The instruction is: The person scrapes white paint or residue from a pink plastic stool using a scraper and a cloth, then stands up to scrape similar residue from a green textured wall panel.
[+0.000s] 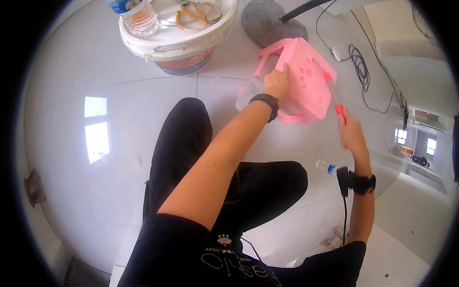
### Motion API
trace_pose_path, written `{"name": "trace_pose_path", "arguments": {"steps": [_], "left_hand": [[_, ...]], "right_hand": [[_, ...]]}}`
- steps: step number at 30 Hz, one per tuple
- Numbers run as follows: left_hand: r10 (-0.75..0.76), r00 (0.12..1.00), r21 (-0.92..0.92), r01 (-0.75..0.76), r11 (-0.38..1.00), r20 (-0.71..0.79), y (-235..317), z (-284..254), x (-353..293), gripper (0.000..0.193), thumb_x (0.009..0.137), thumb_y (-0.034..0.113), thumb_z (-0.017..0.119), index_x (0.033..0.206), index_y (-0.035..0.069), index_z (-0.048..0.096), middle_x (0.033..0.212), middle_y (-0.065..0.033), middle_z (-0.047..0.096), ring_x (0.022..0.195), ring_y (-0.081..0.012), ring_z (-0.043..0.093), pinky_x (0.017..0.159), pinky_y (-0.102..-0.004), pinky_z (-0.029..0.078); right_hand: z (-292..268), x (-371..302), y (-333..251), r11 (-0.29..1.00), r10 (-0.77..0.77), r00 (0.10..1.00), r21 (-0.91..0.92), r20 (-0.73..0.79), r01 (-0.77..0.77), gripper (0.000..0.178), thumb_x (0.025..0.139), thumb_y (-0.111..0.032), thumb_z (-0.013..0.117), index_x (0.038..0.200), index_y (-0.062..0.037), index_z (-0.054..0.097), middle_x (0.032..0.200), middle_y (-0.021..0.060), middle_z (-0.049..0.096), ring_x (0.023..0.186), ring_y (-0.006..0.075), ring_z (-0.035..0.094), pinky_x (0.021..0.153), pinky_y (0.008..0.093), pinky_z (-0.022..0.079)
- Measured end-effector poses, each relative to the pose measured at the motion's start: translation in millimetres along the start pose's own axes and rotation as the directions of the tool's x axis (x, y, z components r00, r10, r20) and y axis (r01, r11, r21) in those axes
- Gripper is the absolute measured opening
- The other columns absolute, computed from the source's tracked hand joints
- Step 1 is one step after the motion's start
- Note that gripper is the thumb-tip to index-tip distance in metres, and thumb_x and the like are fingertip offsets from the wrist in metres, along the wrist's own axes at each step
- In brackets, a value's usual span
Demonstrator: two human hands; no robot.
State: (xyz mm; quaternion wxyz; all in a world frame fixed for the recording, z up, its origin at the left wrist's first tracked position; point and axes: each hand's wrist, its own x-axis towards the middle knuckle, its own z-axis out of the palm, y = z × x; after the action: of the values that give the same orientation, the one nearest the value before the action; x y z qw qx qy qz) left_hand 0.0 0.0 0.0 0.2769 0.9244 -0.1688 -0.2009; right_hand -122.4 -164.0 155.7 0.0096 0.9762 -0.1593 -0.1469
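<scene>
"Where's the stool?"
"Upper right of the frame, right of the bucket."
"And the cable?"
"On the floor, right of the stool."
"What's on the bucket?"
"A bottle, left side."

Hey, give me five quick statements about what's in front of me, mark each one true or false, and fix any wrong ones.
1. The left hand touches the stool. True.
2. The right hand holds a red-handled tool. True.
3. The stool is blue. False: it is pink.
4. A bottle is on the lid of the bucket. True.
5. The bucket is to the right of the stool. False: it is to the left.
</scene>
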Motion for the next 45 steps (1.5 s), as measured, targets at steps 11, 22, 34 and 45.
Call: {"name": "trace_pose_path", "arguments": {"steps": [11, 22, 34, 45], "left_hand": [[0.087, 0.993, -0.023, -0.089, 0.996, -0.077, -5, -4, -3, 0.062, 0.081, 0.014, 0.055, 0.137, 0.007, 0.029, 0.098, -0.0107, 0.062, 0.090, -0.0225, 0.061, 0.071, -0.0340, 0.049], [0.068, 0.998, 0.037, -0.067, 0.997, -0.007, -1, -5, 0, 0.066, 0.081, 0.015, 0.055, 0.139, 0.006, 0.026, 0.099, -0.0085, 0.062, 0.093, -0.0221, 0.060, 0.071, -0.0326, 0.049], [0.094, 0.996, 0.056, -0.093, 0.994, -0.011, -4, -4, -3, 0.066, 0.080, 0.015, 0.056, 0.139, 0.007, 0.026, 0.097, -0.0090, 0.063, 0.090, -0.0224, 0.062, 0.071, -0.0333, 0.050], [0.058, 0.997, -0.005, -0.058, 0.998, -0.052, -5, 2, -1, 0.065, 0.080, 0.013, 0.057, 0.138, 0.008, 0.028, 0.097, -0.0097, 0.063, 0.089, -0.0232, 0.062, 0.070, -0.0332, 0.051]], "right_hand": [[8, -40, -3, 0.959, 0.188, 0.982, 0.212, 0.017, -0.187, 0.034, 0.090, -0.020, 0.041, 0.121, -0.0062, 0.045, 0.073, 0.0201, 0.059, 0.048, 0.0293, 0.059, 0.045, 0.0393, 0.047], [9, 8, 17, 0.955, 0.210, 0.977, 0.220, -0.025, -0.199, 0.033, 0.090, -0.019, 0.041, 0.121, -0.0093, 0.046, 0.068, 0.0165, 0.059, 0.041, 0.0270, 0.055, 0.041, 0.0361, 0.046], [-5, -109, -17, 0.913, 0.314, 0.942, 0.234, 0.115, -0.333, 0.039, 0.091, -0.020, 0.042, 0.128, -0.0104, 0.043, 0.060, 0.0152, 0.055, 0.038, 0.0216, 0.053, 0.036, 0.0327, 0.045], [8, -158, -21, 0.974, 0.193, 0.979, 0.107, 0.063, -0.199, 0.040, 0.091, -0.019, 0.043, 0.130, -0.0089, 0.042, 0.060, 0.0149, 0.056, 0.039, 0.0224, 0.053, 0.038, 0.0323, 0.045]]}}
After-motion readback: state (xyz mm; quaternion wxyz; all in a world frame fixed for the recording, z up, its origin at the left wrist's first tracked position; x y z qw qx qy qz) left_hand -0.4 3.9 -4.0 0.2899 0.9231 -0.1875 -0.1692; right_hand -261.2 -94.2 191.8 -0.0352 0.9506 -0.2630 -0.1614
